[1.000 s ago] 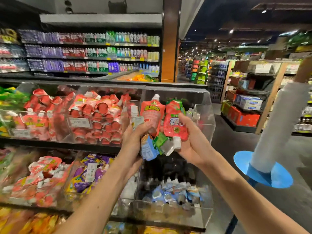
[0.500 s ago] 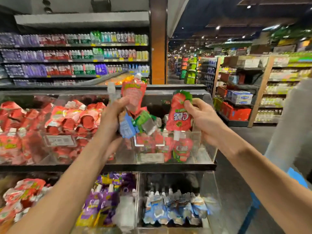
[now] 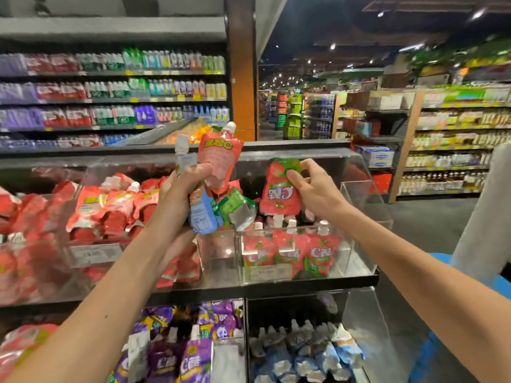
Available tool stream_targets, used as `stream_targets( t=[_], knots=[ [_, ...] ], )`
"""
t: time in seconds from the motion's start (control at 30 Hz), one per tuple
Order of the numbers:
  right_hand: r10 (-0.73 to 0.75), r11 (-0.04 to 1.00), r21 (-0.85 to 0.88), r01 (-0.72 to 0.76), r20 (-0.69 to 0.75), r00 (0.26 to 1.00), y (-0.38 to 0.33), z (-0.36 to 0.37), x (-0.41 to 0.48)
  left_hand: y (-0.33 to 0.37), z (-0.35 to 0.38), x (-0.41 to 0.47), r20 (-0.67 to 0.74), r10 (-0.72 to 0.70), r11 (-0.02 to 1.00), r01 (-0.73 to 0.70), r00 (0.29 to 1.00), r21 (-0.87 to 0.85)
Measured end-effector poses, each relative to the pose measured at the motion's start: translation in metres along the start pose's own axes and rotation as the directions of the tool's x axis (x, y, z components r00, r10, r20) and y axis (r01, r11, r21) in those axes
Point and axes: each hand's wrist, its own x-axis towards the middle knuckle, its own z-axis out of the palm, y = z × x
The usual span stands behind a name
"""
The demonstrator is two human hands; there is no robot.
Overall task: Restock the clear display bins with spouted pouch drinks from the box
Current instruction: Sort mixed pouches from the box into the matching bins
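Right grip [image 3: 315, 189] pinches red pouch [image 3: 278, 196] inverted above clear bin [image 3: 359, 200].

stocked bottle shelves [image 3: 110, 89], orange pillar [image 3: 242, 78], dark ceiling [image 3: 345, 20], small spotlights [image 3: 332, 46], grey floor [image 3: 431, 217]

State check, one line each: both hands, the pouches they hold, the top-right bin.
Left hand: grips a mixed bunch of pouches.
Bunch of pouches: held; the pink one is upright, cap on.
Right hand: fingers pinch the strawberry pouch by its bottom edge.
Strawberry pouch: upside down, spout down, over the top-right bin.
Top-right bin: open, partly filled.
Standing pouches: three upright at the bin's front.
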Motion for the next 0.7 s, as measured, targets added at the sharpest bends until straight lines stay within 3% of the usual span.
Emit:
stream_targets(
  t=[0.2,0.3,0.5,0.7],
  knots=[
    [-0.073,0.997,-0.01,0.073,0.026,0.997,0.001,-0.004,0.017,-0.003,0.008,-0.002,-0.099,0.034,0.999,-0.03,0.995,0.042],
    [-0.054,0.998,0.02,0.053,0.065,0.996,0.005,-0.003,0.025,-0.004,0.008,-0.001,-0.053,0.04,0.998,-0.037,0.998,0.057],
    [0.115,0.991,-0.103,-0.091,0.259,0.959,0.006,-0.004,0.034,-0.009,0.006,-0.004,0.0,0.075,0.995,-0.075,0.997,0.072],
    [0.03,0.997,-0.081,-0.001,0.347,0.937,0.006,-0.009,0.035,-0.01,-0.004,-0.006,0.018,0.05,0.995,-0.052,0.999,0.09]
  ],
)
